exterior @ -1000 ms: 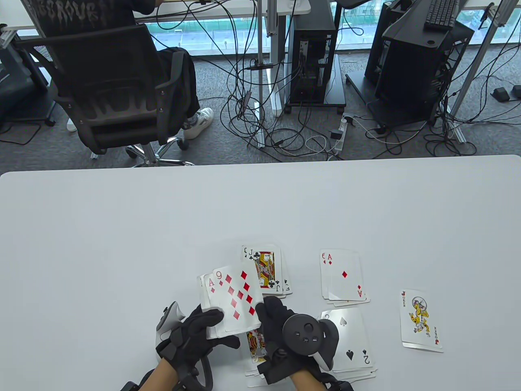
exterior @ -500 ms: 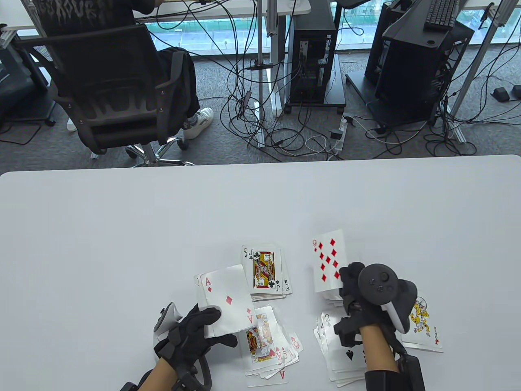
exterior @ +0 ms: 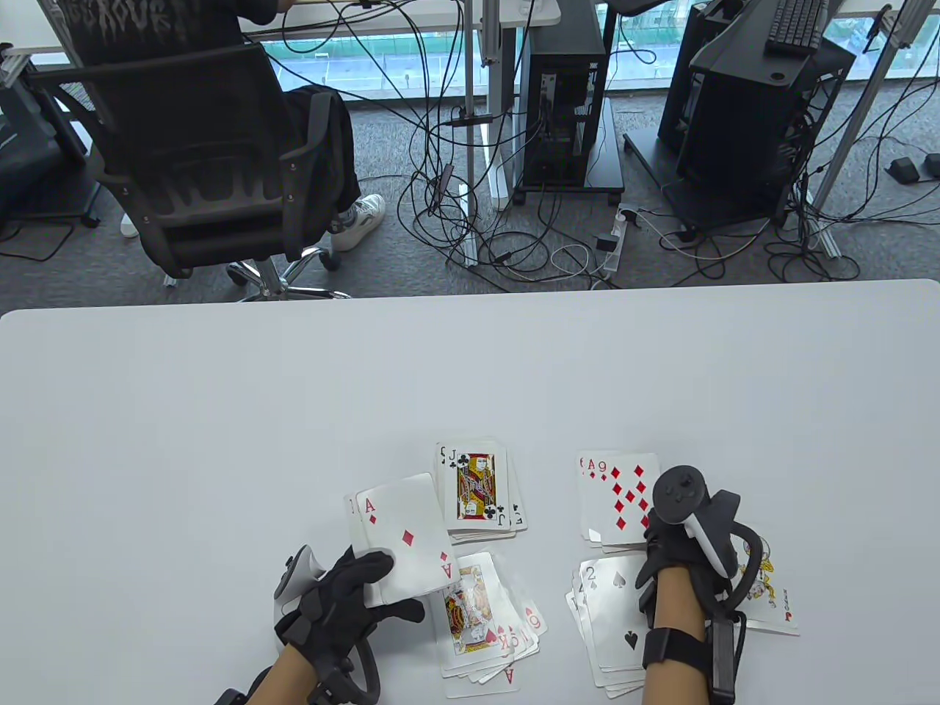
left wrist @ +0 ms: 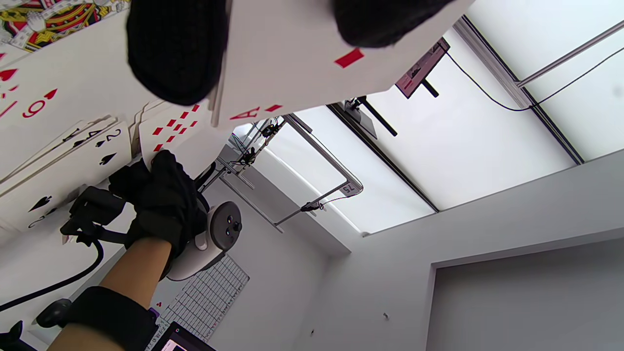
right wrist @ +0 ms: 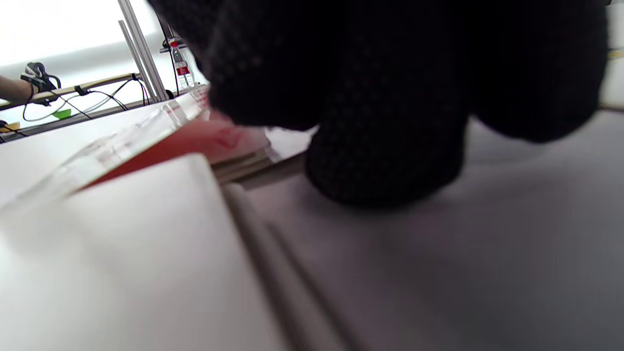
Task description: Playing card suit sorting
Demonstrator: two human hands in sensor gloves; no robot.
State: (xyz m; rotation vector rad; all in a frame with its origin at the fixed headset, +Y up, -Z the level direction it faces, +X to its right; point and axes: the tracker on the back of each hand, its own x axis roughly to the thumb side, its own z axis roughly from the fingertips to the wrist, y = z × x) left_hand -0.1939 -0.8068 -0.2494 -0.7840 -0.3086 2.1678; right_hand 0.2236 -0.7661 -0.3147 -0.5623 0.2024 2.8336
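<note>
Red-pipped nine of diamonds [exterior: 619,493] lay atop the diamond pile; gloved right hand [exterior: 672,547] beside it, grip unclear, should square it flush.

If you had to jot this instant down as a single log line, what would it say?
left hand: holds fanned cards, ace of diamonds on top | right hand: on nine of diamonds atop diamond pile

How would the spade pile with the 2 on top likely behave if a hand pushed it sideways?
The spade pile is already fanned, so its cards would probably slide apart rather than move together. The glossy faces and the smooth table suggest easy slipping. Each thin card is likely light and bendy.
</note>
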